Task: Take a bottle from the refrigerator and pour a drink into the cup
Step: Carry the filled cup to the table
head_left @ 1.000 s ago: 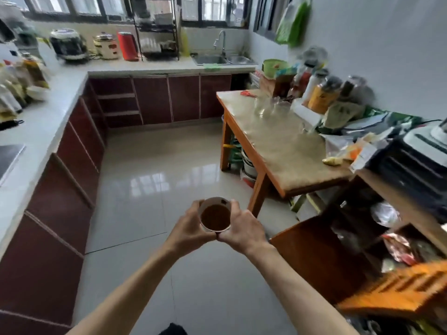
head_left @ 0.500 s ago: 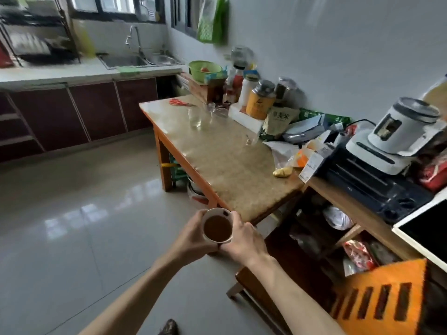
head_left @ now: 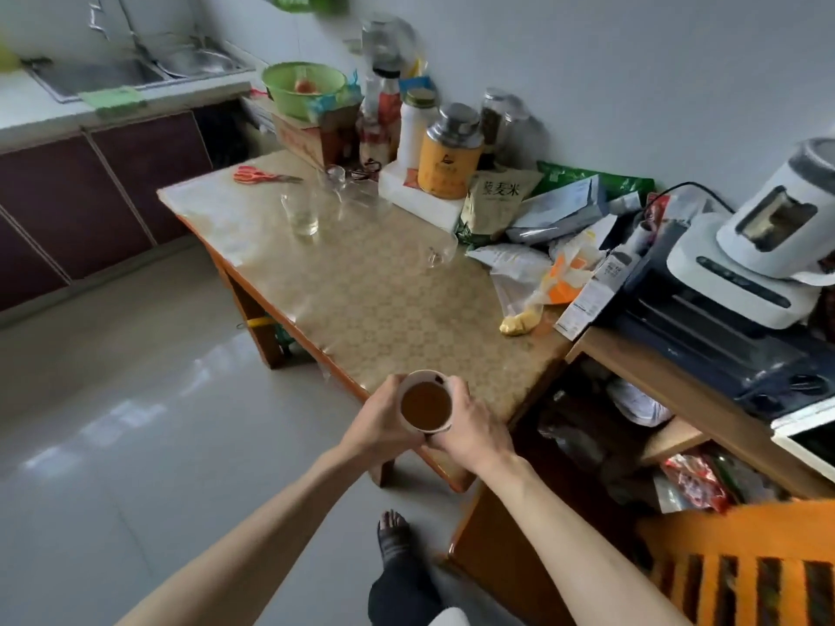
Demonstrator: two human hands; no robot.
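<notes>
Cup (head_left: 425, 402) upright, mouth up, cradled between left hand (head_left: 378, 422) and right hand (head_left: 474, 429).

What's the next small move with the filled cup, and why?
Probably carry the cup a little forward and set it on the bare patch of the table. It is already full of brown drink, the left hand and right hand both hold it, and it hangs over the table's near corner.

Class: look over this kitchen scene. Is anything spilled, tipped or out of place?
No spill shows. The cup, held in both hands, is level. One odd thing: a clear glass lies tipped on the table beside the packets.
</notes>
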